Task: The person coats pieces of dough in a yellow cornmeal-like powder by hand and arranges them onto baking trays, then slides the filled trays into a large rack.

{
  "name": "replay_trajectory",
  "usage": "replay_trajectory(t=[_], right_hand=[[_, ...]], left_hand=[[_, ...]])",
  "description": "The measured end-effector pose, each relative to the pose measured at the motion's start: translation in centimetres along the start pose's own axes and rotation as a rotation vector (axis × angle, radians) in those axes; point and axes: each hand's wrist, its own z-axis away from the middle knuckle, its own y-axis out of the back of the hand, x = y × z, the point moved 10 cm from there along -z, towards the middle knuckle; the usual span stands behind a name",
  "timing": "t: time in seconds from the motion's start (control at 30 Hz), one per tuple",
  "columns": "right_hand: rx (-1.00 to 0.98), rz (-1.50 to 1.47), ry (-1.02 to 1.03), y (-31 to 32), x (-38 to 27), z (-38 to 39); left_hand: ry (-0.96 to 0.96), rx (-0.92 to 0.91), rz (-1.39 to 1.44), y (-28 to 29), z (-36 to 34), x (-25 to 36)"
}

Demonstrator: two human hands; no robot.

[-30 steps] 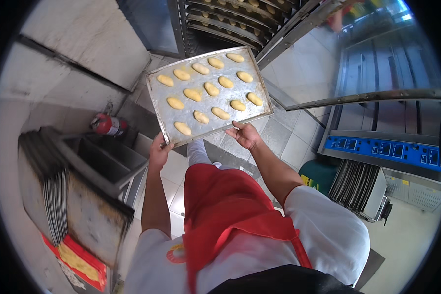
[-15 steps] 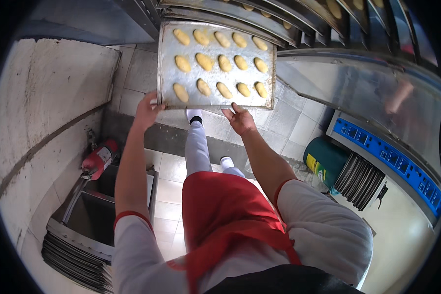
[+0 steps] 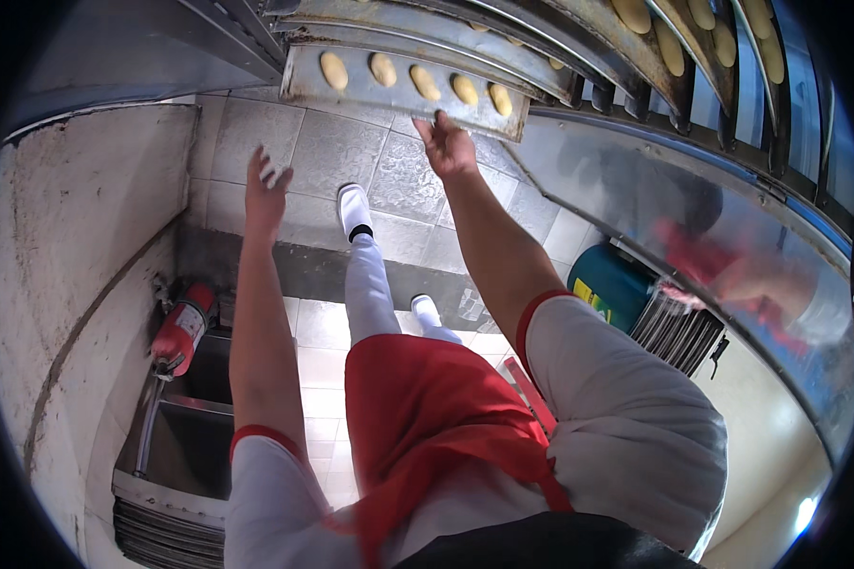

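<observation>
A metal baking tray (image 3: pixel 399 95) sits mostly inside the tall rack at the top, its front row of pale oval dough pieces (image 3: pixel 425 83) showing. My right hand (image 3: pixel 446 147) is at the tray's front edge, fingertips on the rim. My left hand (image 3: pixel 266 190) is off the tray, lower and to the left, with its fingers apart and nothing in them.
More loaded trays (image 3: pixel 674 57) fill the rack, beside a steel door (image 3: pixel 636 171). At left are a pale wall (image 3: pixel 85 218), a red extinguisher (image 3: pixel 180 332) and a steel sink (image 3: pixel 190 441); at right, a green cylinder (image 3: pixel 598 275) and stacked trays (image 3: pixel 674 332). My feet stand by a floor step.
The tray has moved up and away from me into the rack, hiding its back rows. My left hand has let go of it; my right hand has followed it upward.
</observation>
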Motion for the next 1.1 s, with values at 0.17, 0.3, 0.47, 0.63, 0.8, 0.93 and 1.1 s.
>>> replay_trajectory(t=[0.17,0.3,0.47,0.63,0.8,0.93,1.1], right_hand=[[-0.108,-0.003,0.086,-4.7,-2.4,-5.0],[-0.22,0.12,0.199,-7.6,-5.8,-2.6],[-0.358,0.482,-0.17,-5.4,-1.2,7.5],[-0.243,1.148,-0.165,7.3,0.1,19.7],[-0.525,2.353,0.268,19.7,-3.1,29.0],[-0.767,2.596,0.247,28.5,-7.1,32.7],[-0.697,2.799,0.547,22.8,-8.6,34.9]], left_hand=[[0.319,0.027,0.041,1.3,12.2,-13.7],[0.46,0.047,-0.008,1.7,22.9,-19.9],[0.578,0.106,0.055,0.5,33.7,-21.8],[0.24,0.15,0.141,-0.4,40.4,-15.6],[0.075,0.065,0.239,-3.4,50.4,-7.2],[-0.165,-0.026,0.103,-1.2,63.4,4.6],[-0.238,0.077,0.175,4.6,74.1,7.9]])
